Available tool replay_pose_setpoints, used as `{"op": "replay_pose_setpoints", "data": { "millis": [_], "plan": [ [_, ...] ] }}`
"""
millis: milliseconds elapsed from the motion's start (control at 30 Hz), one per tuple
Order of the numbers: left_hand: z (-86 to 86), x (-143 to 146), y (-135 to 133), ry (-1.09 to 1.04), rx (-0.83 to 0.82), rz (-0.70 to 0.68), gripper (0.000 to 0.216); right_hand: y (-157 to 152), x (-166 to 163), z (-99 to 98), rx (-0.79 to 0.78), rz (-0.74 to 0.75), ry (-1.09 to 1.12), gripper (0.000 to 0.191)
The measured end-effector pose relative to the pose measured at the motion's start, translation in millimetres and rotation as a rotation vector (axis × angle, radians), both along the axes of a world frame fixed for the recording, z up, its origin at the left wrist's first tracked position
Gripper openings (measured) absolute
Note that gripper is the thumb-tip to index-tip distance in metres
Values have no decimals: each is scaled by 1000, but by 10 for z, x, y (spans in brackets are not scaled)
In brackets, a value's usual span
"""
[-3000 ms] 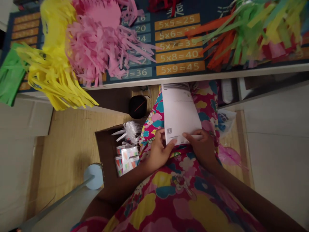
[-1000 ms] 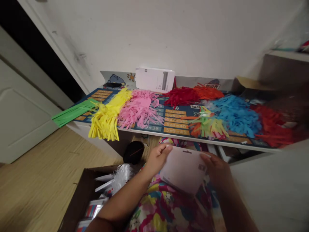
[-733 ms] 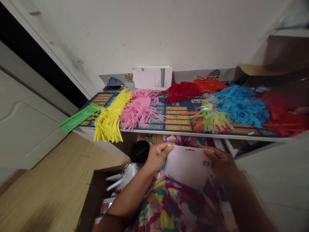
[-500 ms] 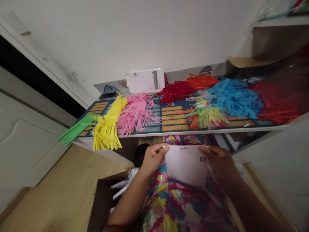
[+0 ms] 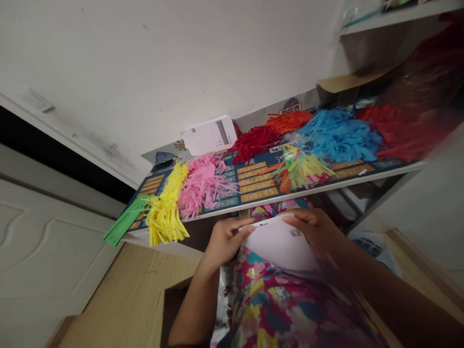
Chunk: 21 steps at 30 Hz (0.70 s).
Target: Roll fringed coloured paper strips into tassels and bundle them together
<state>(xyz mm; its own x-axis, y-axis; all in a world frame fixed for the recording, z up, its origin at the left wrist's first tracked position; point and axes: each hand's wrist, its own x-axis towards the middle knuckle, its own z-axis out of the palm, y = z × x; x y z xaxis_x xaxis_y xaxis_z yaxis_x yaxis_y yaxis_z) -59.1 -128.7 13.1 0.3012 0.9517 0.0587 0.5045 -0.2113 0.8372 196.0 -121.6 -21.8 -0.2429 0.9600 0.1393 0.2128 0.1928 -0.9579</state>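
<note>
Between my hands, over my lap, is a white card [image 5: 277,244] with a small slot near its top edge and a dark square marked 1. My left hand [image 5: 228,237] pinches its top left corner between thumb and fingers. My right hand [image 5: 313,224] is closed on the top right part the same way. The card bends, its lower part curving over the patterned clothing. On the shelf in front lie fringed paper tassels: green [image 5: 125,220], yellow [image 5: 166,208], pink [image 5: 205,183], dark red [image 5: 255,142], orange [image 5: 290,121], multicoloured [image 5: 300,169] and blue [image 5: 340,135].
A stack of white cards [image 5: 210,137] leans against the wall behind the tassels. The shelf top [image 5: 257,183] bears a multiplication chart. Red tassels in clear plastic [image 5: 402,130] lie at the right. A dark-sided box [image 5: 172,309] stands at lower left, and a white door [image 5: 54,251] is further left.
The view has turned, so the shelf appears tilted and shifted. Both hands keep hold of the card, which has tipped with its left end lower and bends more.
</note>
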Motion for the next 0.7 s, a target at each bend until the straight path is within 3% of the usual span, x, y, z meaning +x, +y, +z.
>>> {"op": "replay_pose_setpoints", "data": {
  "millis": [133,300,500,700],
  "plan": [
    [163,76,35,132,30,-150,40,68,-87,51,25,42,-39,41],
    [126,54,48,22,-4,-84,41,174,-44,-9,25,88,-100,50],
    [128,3,111,91,-82,-249,44,177,-29,2,48,115,-117,49],
    [95,71,158,45,-136,-289,50,200,-64,-3,20,121,-119,46]
  ]
}}
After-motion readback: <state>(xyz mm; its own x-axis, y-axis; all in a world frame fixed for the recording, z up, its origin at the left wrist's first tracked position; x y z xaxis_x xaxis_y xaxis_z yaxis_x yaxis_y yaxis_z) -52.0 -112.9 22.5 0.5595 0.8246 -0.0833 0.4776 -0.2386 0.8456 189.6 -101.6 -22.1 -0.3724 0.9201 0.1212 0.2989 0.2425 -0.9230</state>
